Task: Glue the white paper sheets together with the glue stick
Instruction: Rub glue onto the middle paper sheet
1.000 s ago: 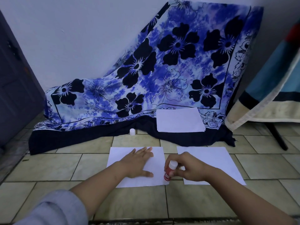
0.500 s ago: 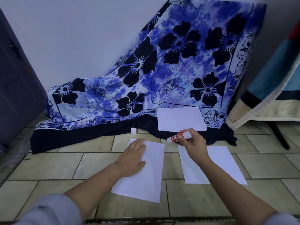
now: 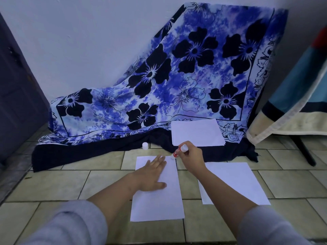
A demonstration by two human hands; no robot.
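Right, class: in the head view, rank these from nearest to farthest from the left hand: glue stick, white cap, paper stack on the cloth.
From the left hand:
1. Glue stick, just right, in the right hand.
2. White cap, ahead on the floor.
3. Paper stack, farther ahead-right on the cloth.

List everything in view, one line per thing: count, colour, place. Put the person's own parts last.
paper sheet under left hand: 1, white, on floor tiles, centre
paper sheet to the right: 1, white, on floor tiles, partly behind right forearm
paper stack: 1, white, on the cloth's dark hem
glue stick: 1, red and white, tip at far right corner of the centre sheet
cap: 1, white, upright at the cloth's edge
floral cloth: 1, blue and black, draped against wall
striped fabric: 1, blue, cream, far right
left hand: flat on centre sheet
right hand: gripping glue stick
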